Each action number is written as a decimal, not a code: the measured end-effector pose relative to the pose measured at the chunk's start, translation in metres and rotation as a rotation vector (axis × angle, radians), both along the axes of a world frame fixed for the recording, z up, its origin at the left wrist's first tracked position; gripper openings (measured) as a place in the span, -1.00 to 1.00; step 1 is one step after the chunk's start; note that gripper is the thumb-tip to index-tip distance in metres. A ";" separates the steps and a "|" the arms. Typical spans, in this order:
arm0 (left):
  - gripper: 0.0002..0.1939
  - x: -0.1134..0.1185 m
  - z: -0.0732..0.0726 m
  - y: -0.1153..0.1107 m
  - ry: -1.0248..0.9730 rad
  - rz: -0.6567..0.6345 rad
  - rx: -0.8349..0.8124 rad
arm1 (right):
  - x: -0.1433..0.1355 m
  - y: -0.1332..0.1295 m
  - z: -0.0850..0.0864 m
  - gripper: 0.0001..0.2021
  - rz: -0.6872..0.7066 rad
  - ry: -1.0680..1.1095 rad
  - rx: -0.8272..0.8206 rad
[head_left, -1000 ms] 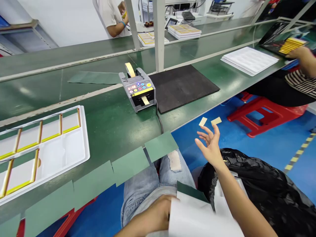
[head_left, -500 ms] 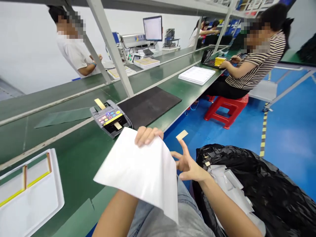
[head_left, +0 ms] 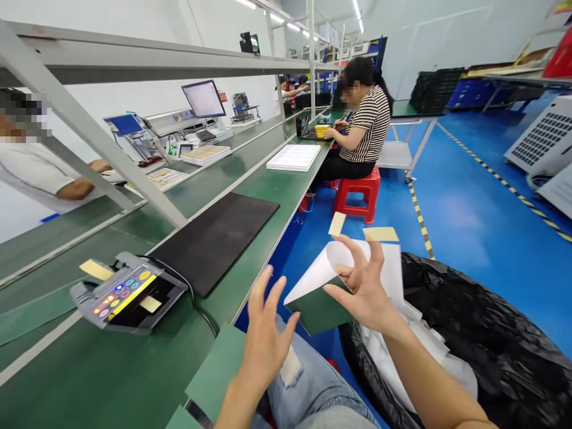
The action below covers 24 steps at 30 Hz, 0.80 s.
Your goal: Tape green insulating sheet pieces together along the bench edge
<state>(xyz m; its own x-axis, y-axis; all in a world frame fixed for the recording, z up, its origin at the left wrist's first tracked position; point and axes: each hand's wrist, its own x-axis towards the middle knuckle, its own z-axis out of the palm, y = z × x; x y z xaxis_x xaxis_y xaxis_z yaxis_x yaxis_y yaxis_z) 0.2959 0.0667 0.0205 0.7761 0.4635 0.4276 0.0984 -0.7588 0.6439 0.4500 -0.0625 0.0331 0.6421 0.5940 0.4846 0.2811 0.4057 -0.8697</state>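
Note:
At the lower middle my left hand point(head_left: 266, 333) has its fingers spread with nothing between them, just left of a curled sheet point(head_left: 313, 313). The sheet shows a white face and a dark green one. My right hand point(head_left: 364, 286) grips it with thumb and fingers above the near side of a black bag point(head_left: 482, 322). A pale yellow strip of tape point(head_left: 336, 224) clings to one fingertip of that hand, and a second strip point(head_left: 381, 233) to another. White sheets point(head_left: 384, 363) lie inside the bag. To the left on the green bench sits a grey tape dispenser point(head_left: 129, 298) with a strip at its outlet.
A black mat point(head_left: 218, 238) lies behind the dispenser. Farther along the bench point(head_left: 254, 205) is a stack of white sheets point(head_left: 294, 157). A co-worker in a striped shirt point(head_left: 369, 128) sits on a red stool point(head_left: 357, 193). Another person point(head_left: 36, 173) stands across the bench. Metal posts rise from it.
The sheet has left my left hand and is now in my right, curled and closer to the bag. A second tape strip shows on my right fingers. The view has swung right.

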 end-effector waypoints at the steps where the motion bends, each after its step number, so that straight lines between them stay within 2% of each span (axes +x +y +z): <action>1: -0.39 0.000 0.002 -0.001 0.064 -0.109 0.029 | -0.004 0.004 -0.004 -0.18 0.020 0.014 -0.004; 3: -0.37 0.000 0.005 -0.001 0.186 -0.225 -0.042 | -0.010 0.011 -0.012 -0.17 0.027 0.037 0.011; 4: -0.39 0.001 0.004 0.000 0.212 -0.211 -0.100 | -0.011 0.014 -0.015 -0.18 0.031 0.044 0.014; 7: -0.60 0.002 -0.003 0.000 0.188 -0.051 -0.282 | -0.009 0.020 -0.023 -0.22 -0.008 -0.020 0.018; 9: -0.71 0.003 -0.008 0.001 0.178 0.016 -0.458 | -0.004 0.021 -0.028 -0.21 -0.076 -0.116 0.001; 10: -0.72 0.003 -0.010 0.002 0.178 0.035 -0.556 | -0.001 0.021 -0.030 -0.18 -0.067 -0.129 -0.006; 12: -0.69 0.003 -0.012 0.006 0.182 0.067 -0.722 | 0.004 0.022 -0.034 -0.09 0.090 -0.016 -0.031; 14: -0.62 0.001 -0.014 0.010 0.161 0.117 -0.838 | 0.008 0.024 -0.037 -0.04 0.268 0.200 -0.053; 16: -0.56 -0.002 -0.017 0.013 0.087 0.158 -0.924 | 0.009 0.028 -0.040 0.00 0.293 0.355 -0.076; 20: -0.59 -0.008 -0.031 0.010 -0.001 0.150 -1.008 | 0.007 0.040 -0.048 0.05 0.155 0.438 -0.115; 24: -0.72 -0.009 -0.047 0.008 0.084 0.312 -0.893 | 0.001 0.051 -0.055 0.10 0.115 0.471 -0.147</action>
<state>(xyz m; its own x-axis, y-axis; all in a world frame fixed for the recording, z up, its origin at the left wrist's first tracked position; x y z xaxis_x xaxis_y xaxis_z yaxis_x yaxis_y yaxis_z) 0.2866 0.0744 -0.0260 0.5740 0.7838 -0.2369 0.2862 0.0790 0.9549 0.4510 -0.0115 -0.0215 0.6973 0.7139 0.0640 -0.1949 0.2748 -0.9416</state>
